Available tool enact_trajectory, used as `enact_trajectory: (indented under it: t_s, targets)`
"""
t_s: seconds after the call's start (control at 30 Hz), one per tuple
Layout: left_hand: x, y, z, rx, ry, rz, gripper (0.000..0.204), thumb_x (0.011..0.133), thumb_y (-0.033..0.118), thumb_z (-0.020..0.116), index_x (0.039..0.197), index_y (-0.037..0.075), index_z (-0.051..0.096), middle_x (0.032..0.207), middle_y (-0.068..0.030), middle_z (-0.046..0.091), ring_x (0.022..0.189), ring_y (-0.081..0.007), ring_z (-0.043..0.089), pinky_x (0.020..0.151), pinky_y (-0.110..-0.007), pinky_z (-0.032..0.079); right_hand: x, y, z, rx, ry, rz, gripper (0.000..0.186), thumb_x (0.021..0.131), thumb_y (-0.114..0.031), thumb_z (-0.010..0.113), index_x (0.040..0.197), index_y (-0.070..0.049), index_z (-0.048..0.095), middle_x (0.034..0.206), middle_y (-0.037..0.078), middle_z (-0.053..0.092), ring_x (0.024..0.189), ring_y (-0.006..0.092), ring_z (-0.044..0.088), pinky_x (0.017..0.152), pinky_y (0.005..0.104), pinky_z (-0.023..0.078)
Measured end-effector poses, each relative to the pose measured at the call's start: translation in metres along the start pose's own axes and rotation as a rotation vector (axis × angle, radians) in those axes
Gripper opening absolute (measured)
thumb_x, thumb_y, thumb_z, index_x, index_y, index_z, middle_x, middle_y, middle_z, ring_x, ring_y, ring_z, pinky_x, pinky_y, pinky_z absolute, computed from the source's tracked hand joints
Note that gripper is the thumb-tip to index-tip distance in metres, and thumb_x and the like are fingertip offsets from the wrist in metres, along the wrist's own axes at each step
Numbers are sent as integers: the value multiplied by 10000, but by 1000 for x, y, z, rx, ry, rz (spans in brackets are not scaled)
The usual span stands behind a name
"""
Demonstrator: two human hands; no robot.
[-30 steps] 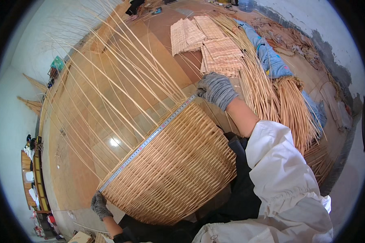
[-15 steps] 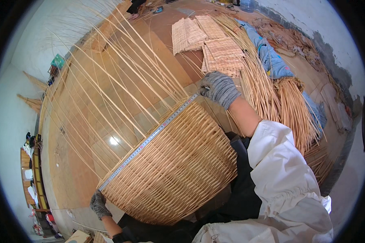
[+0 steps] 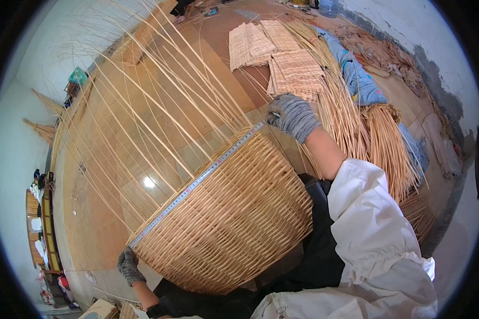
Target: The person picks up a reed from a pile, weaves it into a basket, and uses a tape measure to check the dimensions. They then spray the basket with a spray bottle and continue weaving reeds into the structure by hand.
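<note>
A woven wicker piece [image 3: 226,218] lies across my lap, long bare stakes [image 3: 170,106] fanning from its far edge. A silver tape measure [image 3: 197,184] is stretched diagonally along that edge. My left hand [image 3: 129,266], in a grey knit glove, is closed at the tape's lower left end by the wicker's corner. My right hand [image 3: 291,114], gloved alike, has curled fingers at the tape's upper right end. The fingertips of both hands are partly hidden.
Flat woven mats [image 3: 250,42], bundles of loose rods [image 3: 386,154] and a blue wrapped bundle [image 3: 362,85] lie on the floor at right. A wooden shelf with odds and ends [image 3: 39,228] stands by the left wall, a water jug [image 3: 329,8] at the back.
The wicker, tape and both hands have shifted slightly right and up in the picture. Both hands stay at the tape's two ends.
</note>
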State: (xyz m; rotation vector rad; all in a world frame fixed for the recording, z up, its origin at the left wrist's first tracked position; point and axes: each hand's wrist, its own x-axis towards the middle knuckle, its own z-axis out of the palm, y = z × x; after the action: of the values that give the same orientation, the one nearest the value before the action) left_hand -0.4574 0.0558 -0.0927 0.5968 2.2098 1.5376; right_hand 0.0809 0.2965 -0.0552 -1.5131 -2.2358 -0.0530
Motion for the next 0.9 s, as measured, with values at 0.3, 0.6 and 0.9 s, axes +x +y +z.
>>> enact_trajectory:
  t_s: [0.3,0.6,0.9]
  targets:
    - [12,-10,-7,-64,-49,16,167,740,190,659,668,64,576,555,-1,517,443,-81,443,400,-195,343,-1,-2,-2,-14,-31,1,232,715,-321,584,769,-97,611,803,89,585,802,273,534,720,379,434]
    - [4,-5,-5,-29,-62,24,162,736,185,659,676,61,573,575,5,523,464,-81,451,412,-199,347,0,1,0,-24,-29,-24,227,726,-313,569,767,-94,610,807,96,583,806,277,536,723,383,432]
    - [-12,-5,-1,-294,-237,-121,381,816,363,522,1015,39,556,947,-81,582,815,-184,548,694,-309,451,-49,-35,-37,-32,-225,-38,181,768,-237,500,785,-88,601,818,139,585,812,322,537,732,406,418]
